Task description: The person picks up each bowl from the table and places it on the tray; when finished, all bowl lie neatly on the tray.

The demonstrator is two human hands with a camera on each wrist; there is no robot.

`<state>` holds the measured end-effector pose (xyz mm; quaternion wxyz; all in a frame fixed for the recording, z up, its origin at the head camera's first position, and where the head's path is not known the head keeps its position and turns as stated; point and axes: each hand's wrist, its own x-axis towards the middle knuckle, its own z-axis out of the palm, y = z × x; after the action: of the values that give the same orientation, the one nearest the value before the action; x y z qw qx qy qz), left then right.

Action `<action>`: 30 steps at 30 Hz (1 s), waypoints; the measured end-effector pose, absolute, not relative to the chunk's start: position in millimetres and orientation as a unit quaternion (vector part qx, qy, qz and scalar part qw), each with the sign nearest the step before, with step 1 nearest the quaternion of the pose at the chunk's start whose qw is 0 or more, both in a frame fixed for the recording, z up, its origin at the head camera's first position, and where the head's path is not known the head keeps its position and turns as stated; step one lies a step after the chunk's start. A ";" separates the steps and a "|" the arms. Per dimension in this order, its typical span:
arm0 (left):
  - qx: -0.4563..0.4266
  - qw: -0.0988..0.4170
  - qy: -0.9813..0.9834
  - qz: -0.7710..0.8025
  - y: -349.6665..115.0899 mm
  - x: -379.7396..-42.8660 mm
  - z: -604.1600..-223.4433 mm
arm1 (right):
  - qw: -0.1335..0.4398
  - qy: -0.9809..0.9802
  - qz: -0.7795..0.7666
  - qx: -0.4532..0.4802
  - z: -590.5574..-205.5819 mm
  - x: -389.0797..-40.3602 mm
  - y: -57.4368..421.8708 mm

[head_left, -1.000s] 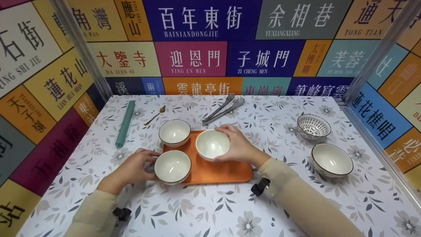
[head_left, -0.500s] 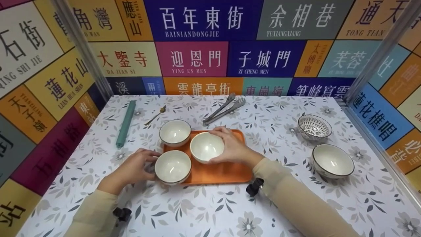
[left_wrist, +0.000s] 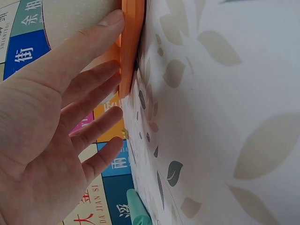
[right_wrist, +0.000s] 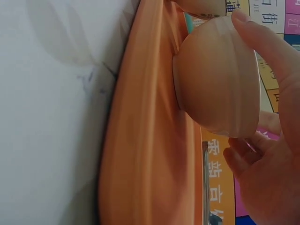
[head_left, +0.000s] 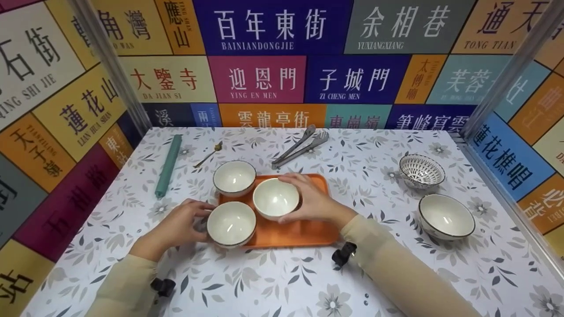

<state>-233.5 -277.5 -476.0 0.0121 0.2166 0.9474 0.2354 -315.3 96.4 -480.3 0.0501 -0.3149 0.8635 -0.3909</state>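
Note:
My right hand [head_left: 315, 200] holds a cream bowl [head_left: 276, 200] by its side, thumb and fingers spread round the rim. In the right wrist view this bowl [right_wrist: 215, 77] has its foot down at the orange tray [right_wrist: 126, 164]. Two more cream bowls with dark rims are at the left end of the tray, a front one [head_left: 231, 223] and a back one [head_left: 234, 178]. My left hand [head_left: 180, 224] stays beside the front bowl. Seen from the left wrist, its fingers [left_wrist: 96, 129] are extended, with the thumb tip at the tray's edge.
On the right of the table stand a dark-rimmed bowl [head_left: 446, 218] and a smaller patterned bowl [head_left: 422, 171]. Tongs [head_left: 299, 147] lie behind the tray. A small gold spoon [head_left: 208, 155] and a green roll [head_left: 168, 165] lie at the back left.
My right hand has moved the bowl left and slightly toward me, close beside the two left bowls. The left hand has stayed in place.

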 end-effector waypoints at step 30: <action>0.200 0.023 0.950 0.237 -276.8 -233.7 -476.5 | -0.025 0.895 -0.371 -0.247 -458.4 -285.4 252.2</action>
<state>-233.7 -276.8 -476.5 0.0232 0.2002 0.9503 0.2373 -285.4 252.2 -458.4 -0.0251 -0.2468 0.8947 -0.3715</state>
